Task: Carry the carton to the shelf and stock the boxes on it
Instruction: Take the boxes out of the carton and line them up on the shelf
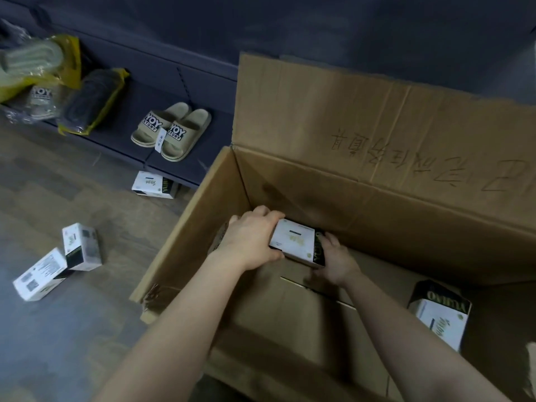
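Fingers of your left hand (249,239) and right hand (336,262) curl round opposite ends of a box (295,243) inside the carton (200,207), likely for a level lift to the ten-o'clock shelf (116,132).

Wood floor (72,175) — dark wall (319,30)

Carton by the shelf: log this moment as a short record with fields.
carton: open, far flap up, beside the low shelf
hands: left hand and right hand both inside the carton, gripping the held box by opposite ends
left in carton: spare box at the right side
floor: upright box against flat box; third box at the shelf's foot
on shelf: beige slippers, bagged slippers; no boxes seen there
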`<state>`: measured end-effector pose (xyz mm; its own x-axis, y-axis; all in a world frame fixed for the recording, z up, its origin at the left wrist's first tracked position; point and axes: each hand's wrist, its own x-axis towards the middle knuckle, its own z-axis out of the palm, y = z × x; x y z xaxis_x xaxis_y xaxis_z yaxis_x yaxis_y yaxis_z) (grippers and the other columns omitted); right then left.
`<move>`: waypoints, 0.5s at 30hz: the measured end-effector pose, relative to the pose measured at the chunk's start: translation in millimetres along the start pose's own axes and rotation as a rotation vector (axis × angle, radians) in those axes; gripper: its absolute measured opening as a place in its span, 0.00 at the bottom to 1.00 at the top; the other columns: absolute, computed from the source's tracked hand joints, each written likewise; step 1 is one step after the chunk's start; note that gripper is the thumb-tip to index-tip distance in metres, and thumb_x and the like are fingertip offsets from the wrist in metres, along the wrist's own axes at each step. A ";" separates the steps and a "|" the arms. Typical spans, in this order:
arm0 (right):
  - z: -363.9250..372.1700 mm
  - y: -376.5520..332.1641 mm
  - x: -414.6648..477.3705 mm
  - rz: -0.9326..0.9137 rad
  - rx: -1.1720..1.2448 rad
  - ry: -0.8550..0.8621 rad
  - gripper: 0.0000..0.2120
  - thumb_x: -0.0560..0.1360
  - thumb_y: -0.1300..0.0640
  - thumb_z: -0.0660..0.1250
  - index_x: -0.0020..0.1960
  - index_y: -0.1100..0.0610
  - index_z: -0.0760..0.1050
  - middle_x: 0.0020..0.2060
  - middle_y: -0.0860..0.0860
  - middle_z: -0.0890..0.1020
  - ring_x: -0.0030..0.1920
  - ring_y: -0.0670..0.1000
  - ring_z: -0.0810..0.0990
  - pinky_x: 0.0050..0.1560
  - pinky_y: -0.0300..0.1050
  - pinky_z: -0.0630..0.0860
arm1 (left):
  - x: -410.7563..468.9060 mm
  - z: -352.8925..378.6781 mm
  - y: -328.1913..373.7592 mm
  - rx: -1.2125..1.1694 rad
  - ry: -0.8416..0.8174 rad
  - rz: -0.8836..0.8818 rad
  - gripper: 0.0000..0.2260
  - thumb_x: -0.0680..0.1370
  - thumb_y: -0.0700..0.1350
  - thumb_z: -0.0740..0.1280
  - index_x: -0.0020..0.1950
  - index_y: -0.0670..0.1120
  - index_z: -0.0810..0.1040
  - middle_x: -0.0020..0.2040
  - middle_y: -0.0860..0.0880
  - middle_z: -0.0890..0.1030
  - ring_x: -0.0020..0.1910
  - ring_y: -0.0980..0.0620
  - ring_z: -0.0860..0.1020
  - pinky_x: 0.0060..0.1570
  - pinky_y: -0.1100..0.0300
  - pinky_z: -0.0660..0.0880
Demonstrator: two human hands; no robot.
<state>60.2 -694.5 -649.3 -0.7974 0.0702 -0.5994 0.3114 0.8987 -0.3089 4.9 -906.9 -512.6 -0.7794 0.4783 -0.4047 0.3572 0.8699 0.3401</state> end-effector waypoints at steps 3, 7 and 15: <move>17.9 5.7 13.0 0.001 0.001 0.001 0.50 0.69 0.53 0.75 0.80 0.53 0.46 0.79 0.50 0.47 0.75 0.61 0.58 0.72 0.50 0.62 | 4.0 11.3 -7.4 0.023 -0.005 -0.008 0.36 0.72 0.56 0.73 0.76 0.55 0.61 0.68 0.51 0.68 0.67 0.48 0.69 0.65 0.48 0.64; 32.6 11.4 19.5 0.030 0.037 0.025 0.54 0.68 0.52 0.76 0.80 0.53 0.43 0.79 0.49 0.43 0.75 0.61 0.57 0.72 0.50 0.61 | 7.2 20.9 -12.5 0.040 -0.051 -0.022 0.37 0.72 0.56 0.73 0.77 0.55 0.60 0.69 0.50 0.67 0.68 0.47 0.68 0.66 0.47 0.64; 43.9 17.2 32.4 0.044 0.077 0.118 0.54 0.67 0.51 0.78 0.79 0.58 0.46 0.75 0.54 0.48 0.73 0.61 0.57 0.73 0.50 0.60 | 13.7 29.5 -9.1 0.062 -0.051 -0.030 0.37 0.72 0.56 0.73 0.77 0.55 0.59 0.70 0.51 0.67 0.69 0.47 0.68 0.65 0.48 0.63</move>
<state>62.4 -695.8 -706.4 -0.8359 0.1632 -0.5240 0.3825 0.8579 -0.3430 6.1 -904.7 -546.3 -0.7636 0.4559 -0.4573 0.3663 0.8890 0.2746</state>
